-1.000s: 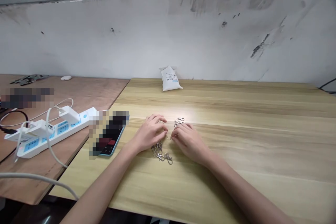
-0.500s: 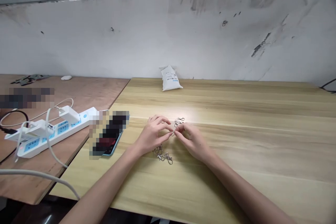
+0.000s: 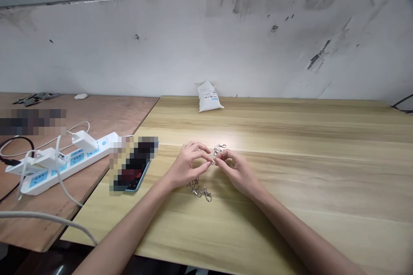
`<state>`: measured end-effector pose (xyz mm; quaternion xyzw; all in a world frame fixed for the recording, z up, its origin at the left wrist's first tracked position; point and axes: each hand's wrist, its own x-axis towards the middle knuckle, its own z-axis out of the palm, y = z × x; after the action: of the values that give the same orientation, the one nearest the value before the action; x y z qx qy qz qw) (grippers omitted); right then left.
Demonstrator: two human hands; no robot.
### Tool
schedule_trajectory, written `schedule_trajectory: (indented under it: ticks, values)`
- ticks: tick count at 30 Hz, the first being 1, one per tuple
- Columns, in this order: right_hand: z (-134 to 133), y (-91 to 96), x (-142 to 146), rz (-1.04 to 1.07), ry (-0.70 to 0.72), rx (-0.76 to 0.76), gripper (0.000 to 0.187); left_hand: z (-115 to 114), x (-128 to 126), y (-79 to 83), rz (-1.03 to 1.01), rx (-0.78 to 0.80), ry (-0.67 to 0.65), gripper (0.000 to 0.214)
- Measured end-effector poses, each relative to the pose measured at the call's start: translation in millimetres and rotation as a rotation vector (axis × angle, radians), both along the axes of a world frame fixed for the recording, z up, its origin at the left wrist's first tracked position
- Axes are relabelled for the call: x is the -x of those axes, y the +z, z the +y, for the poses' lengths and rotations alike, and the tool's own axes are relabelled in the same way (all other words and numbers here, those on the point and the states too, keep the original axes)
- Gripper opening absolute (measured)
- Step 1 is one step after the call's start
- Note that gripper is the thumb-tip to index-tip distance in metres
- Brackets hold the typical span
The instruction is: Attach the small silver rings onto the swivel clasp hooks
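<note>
Just above the table's middle, my left hand (image 3: 190, 164) and my right hand (image 3: 238, 172) meet almost fingertip to fingertip. A small metal ring (image 3: 213, 161) sits between them. The thumb and index finger of my right hand pinch it, while those of my left hand close on its other side; its fine shape is too small to make out. Below my left hand lie several silver lobster-clasp hooks (image 3: 206, 194), partly hidden by that hand. Beyond my right fingertips is a second small group of silver clasps (image 3: 220, 148).
A phone (image 3: 139, 179) with a blue edge, mostly blurred out, lies left of my left forearm. A white plastic packet (image 3: 209, 98) rests near the wall. On the brown table at left is a white power strip (image 3: 74, 161) with chargers and cables.
The ring and my right fingertips have shifted very slightly, and the gap between the two hands' fingertips looks a little wider. The clasp groups stay in place.
</note>
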<state>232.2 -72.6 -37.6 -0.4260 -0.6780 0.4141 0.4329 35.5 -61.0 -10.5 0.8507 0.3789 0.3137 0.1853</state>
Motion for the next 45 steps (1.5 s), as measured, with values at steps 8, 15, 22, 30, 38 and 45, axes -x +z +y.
schedule_trajectory:
  ticks: [8,15,22,30,38,45]
  values:
    - [-1.4,4.6,1.0,0.072,0.048,0.073,0.027,1.1,0.8,-4.1,0.102,-0.117,0.035,0.009]
    - [2.9,-0.1,-1.0,0.180,0.071,0.103,0.024,1.7,0.0,-6.9,0.188,-0.284,0.040,0.011]
    - [-1.4,1.2,0.9,0.119,0.049,0.044,0.015,0.0,-2.9,-11.7,0.217,-0.329,0.062,0.012]
    - [-8.7,0.3,9.0,-0.288,-0.095,-0.364,0.015,-5.6,-8.7,-12.5,0.160,-0.273,0.132,0.007]
    - [-3.6,-1.9,1.2,-0.164,-0.052,-0.325,0.016,-3.7,-7.7,-9.9,0.047,-0.143,0.131,0.006]
    - [-4.0,1.0,4.8,-0.119,-0.054,-0.343,0.013,-2.3,-7.1,-11.4,0.032,-0.172,0.129,0.004]
